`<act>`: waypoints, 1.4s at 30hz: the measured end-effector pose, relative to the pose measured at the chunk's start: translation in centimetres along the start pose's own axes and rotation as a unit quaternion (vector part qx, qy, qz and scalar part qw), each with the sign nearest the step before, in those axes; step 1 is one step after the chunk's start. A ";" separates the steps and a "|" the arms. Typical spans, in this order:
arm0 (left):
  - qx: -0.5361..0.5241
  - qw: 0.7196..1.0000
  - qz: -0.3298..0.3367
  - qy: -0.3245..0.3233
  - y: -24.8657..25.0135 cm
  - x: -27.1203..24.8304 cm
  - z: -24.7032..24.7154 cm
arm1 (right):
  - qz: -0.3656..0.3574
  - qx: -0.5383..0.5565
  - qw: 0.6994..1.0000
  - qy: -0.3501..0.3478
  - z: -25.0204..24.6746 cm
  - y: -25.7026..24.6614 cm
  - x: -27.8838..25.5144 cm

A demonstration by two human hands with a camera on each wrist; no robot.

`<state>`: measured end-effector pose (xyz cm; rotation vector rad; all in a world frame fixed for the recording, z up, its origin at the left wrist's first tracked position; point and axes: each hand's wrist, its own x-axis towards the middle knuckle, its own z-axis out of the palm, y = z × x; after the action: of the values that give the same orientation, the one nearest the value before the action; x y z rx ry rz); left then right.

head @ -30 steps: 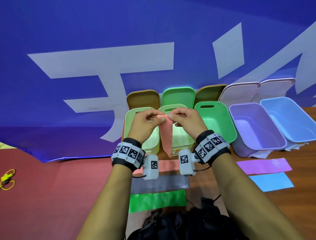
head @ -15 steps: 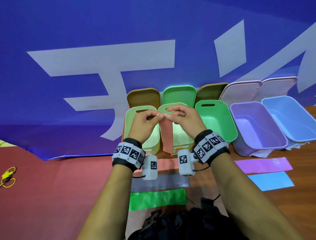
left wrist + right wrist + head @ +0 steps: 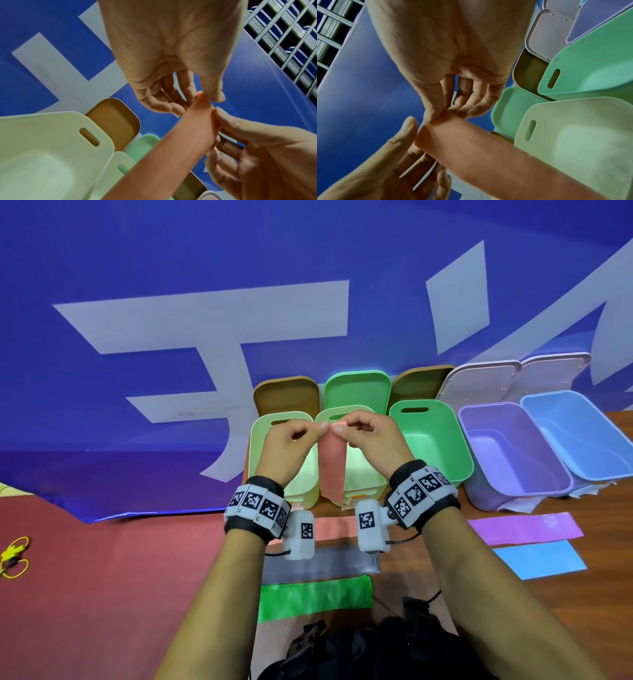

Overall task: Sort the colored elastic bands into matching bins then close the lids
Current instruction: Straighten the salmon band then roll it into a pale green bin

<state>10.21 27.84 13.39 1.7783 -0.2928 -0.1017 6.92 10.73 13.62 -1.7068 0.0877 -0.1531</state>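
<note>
A salmon-pink elastic band [image 3: 331,463] hangs from both hands over the middle pale-green bin [image 3: 366,474]. My left hand [image 3: 294,440] and right hand [image 3: 370,436] each pinch its top edge between thumb and fingers. In the left wrist view the band [image 3: 171,150] runs down from the left hand's [image 3: 204,97] pinch. From the right wrist the band [image 3: 488,148] shows under the right hand's [image 3: 441,113] pinch. Another pale-green bin [image 3: 260,440], a mint-green bin [image 3: 435,440], a purple bin [image 3: 507,453] and a blue bin [image 3: 582,433] stand in the same row.
Lids lean behind the bins: brown [image 3: 286,395], green [image 3: 358,388], brown [image 3: 418,381], lilac [image 3: 479,381]. Flat on the table lie a pink band [image 3: 335,527], grey band [image 3: 325,563], green band [image 3: 315,597], purple band [image 3: 524,529] and blue band [image 3: 541,559]. A blue banner [image 3: 171,337] hangs behind.
Both hands have kept their pinch on the pink band and shifted slightly; the band hangs straighter over the middle bin.
</note>
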 end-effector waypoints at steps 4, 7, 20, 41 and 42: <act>-0.015 1.000 0.021 -0.006 -0.2 0.0 0.0 | 0.001 -0.010 1.000 0.006 0.0 0.0 0.0; -0.001 0.999 0.040 -0.001 -0.1 0.1 0.0 | 0.006 -0.010 1.000 0.009 -0.1 0.0 -0.1; -0.017 1.000 0.005 -0.018 0.3 0.1 0.2 | -0.008 0.004 1.000 0.000 -0.3 0.0 -0.3; -0.047 0.998 0.026 -0.021 -0.2 0.2 -0.2 | -0.001 0.014 1.000 0.010 0.0 0.0 -0.1; -0.039 0.998 0.036 -0.022 -0.2 0.2 -0.1 | 0.000 0.014 1.000 0.012 0.0 0.0 -0.1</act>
<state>10.41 27.94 13.24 1.6870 -0.3796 -0.1008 6.82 10.78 13.65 -1.6772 0.1022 -0.1735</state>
